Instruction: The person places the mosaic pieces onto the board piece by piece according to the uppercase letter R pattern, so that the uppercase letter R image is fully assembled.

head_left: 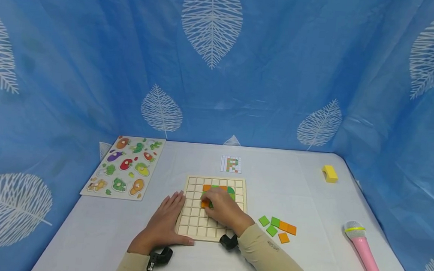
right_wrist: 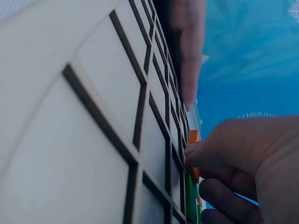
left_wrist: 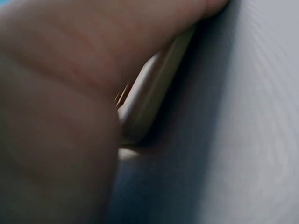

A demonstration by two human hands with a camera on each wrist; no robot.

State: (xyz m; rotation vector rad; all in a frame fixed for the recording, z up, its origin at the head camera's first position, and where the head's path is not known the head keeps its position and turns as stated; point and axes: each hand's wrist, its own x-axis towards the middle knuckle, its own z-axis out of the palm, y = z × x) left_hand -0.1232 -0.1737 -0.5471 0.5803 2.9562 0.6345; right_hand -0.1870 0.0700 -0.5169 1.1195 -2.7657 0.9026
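Note:
A wooden grid board [head_left: 189, 219] lies on the table, with orange and green tiles set in its upper middle squares. My right hand [head_left: 226, 209] reaches over it, thumb and fingers pinching an orange square tile [head_left: 204, 204] at the grid. In the right wrist view the thumb lies across the orange tile [right_wrist: 194, 137], beside a green tile [right_wrist: 190, 196]; the hand hides part of the pattern. Along the board's left edge rests my left hand [head_left: 166, 223], fingers extended and thumb by the front corner. The left wrist view shows that hand close against the board's edge [left_wrist: 156, 88].
Several loose green and orange tiles [head_left: 283, 237] lie right of the board. Behind it is a small pattern card [head_left: 231, 164]. A vegetable puzzle board [head_left: 129, 162] lies at left. At right are a yellow arch block [head_left: 330, 174] and a pink toy microphone [head_left: 370, 263].

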